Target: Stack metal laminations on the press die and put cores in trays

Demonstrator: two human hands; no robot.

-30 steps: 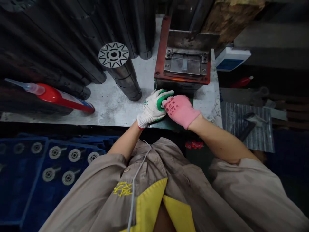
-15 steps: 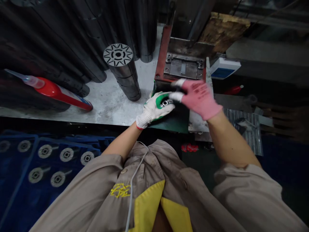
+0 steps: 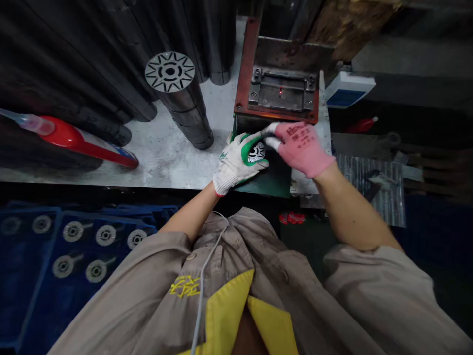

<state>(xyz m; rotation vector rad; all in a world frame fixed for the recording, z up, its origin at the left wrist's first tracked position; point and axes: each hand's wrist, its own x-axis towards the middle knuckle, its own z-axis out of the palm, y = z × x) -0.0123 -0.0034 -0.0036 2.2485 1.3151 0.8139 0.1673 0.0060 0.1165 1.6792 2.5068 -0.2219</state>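
Resting within curled fingers of left hand (image 3: pixel 238 159), slotted metal core (image 3: pixel 256 152) is gripped. Right hand (image 3: pixel 302 149): fingers bent beside core, any pinch cannot be told. Cylinder (image 3: pixel 185 108) seen left of fingers.

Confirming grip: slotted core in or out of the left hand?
In: the left hand curls around the core, its slotted end visible within the grip.

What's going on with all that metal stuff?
A person is working at a bench. Their left hand, in a white-and-green glove, curls around a slotted round metal part. The right hand, in a pink glove, is beside it; whether it pinches anything is unclear. Both are in front of a red-edged metal fixture, and a tall metal cylinder stands to the left.
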